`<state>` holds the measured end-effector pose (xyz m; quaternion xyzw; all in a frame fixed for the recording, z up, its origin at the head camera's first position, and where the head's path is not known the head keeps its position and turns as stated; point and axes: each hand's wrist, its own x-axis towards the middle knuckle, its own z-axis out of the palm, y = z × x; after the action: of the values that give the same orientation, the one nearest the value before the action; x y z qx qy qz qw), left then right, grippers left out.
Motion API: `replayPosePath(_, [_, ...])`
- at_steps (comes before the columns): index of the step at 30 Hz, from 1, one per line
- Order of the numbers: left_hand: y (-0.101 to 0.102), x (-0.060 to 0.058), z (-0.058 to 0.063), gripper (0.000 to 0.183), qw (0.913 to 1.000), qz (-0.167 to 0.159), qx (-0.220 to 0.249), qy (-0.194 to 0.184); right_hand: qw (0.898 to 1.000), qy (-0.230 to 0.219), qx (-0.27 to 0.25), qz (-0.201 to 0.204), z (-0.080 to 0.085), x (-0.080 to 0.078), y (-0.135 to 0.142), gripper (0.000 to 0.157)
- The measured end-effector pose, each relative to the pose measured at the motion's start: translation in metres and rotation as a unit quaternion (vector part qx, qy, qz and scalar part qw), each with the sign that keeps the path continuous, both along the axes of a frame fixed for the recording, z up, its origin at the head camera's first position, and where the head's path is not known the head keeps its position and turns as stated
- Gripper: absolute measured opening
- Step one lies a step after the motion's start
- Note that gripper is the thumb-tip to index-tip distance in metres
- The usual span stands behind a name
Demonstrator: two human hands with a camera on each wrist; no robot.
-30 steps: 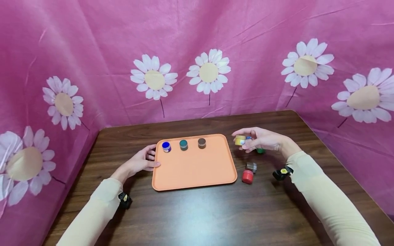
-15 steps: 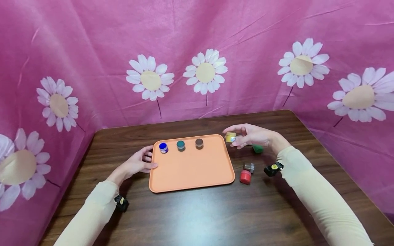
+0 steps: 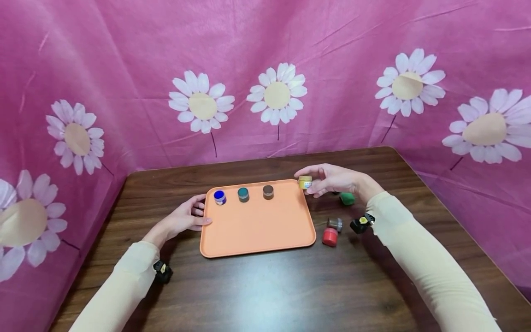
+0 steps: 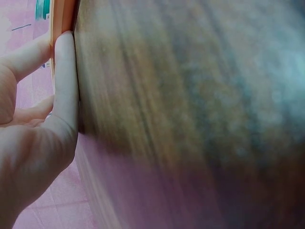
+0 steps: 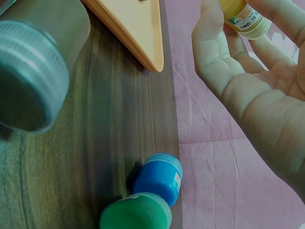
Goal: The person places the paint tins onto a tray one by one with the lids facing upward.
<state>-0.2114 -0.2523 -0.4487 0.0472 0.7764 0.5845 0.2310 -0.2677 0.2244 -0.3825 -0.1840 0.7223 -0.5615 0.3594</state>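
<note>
My right hand [image 3: 337, 180] pinches a small yellow paint jar [image 3: 304, 182] between thumb and fingers, over the back right corner of an orange tray [image 3: 257, 226]. The right wrist view shows this jar's label and pale ridged cap. At the tray's left edge, my left hand [image 3: 182, 218] grips the rim, thumb forward and the other fingers farther back. Along the tray's back side stand a dark blue jar [image 3: 220, 198], a teal jar [image 3: 243, 195] and a brown jar [image 3: 268, 192], spaced apart in a row.
Right of the tray, a red jar [image 3: 330, 237] lies against a brownish jar [image 3: 335, 224]. Behind them is a green jar [image 3: 347, 198], with a blue jar [image 5: 159, 177] beside it in the right wrist view. Pink flowered cloth [image 3: 340, 110] hangs around the wooden table.
My right hand has carried the yellow jar leftward, from beside the tray to over its back right corner. The green jar shows more now. My left hand stays on the rim.
</note>
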Motion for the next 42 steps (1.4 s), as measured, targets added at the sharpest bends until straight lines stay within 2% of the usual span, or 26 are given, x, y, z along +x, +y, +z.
replayPosePath(7, [0.0, 0.0, -0.001, 0.09, 1.0, 0.001, 0.003, 0.001, 1.0, 0.016, 0.01, 0.004, 0.0, -0.006, -0.005, 0.065])
replayPosePath(14, [0.002, 0.0, -0.001, 0.09, 1.0, -0.003, 0.004, 0.0, 1.0, -0.014, -0.013, 0.002, 0.002, -0.013, -0.01, 0.072])
replayPosePath(26, [0.002, 0.0, 0.0, 0.09, 1.0, -0.003, 0.008, 0.001, 0.999, -0.033, -0.042, 0.0, -0.003, -0.022, -0.024, 0.068])
replayPosePath(31, [0.001, 0.0, -0.003, 0.09, 1.0, -0.001, 0.004, 0.003, 0.998, -0.03, -0.047, -0.016, -0.006, -0.024, -0.029, 0.059])
replayPosePath(42, [0.001, 0.001, -0.004, 0.091, 0.9999, 0.001, 0.012, 0.004, 0.995, -0.024, -0.056, -0.075, -0.007, -0.026, -0.033, 0.052])
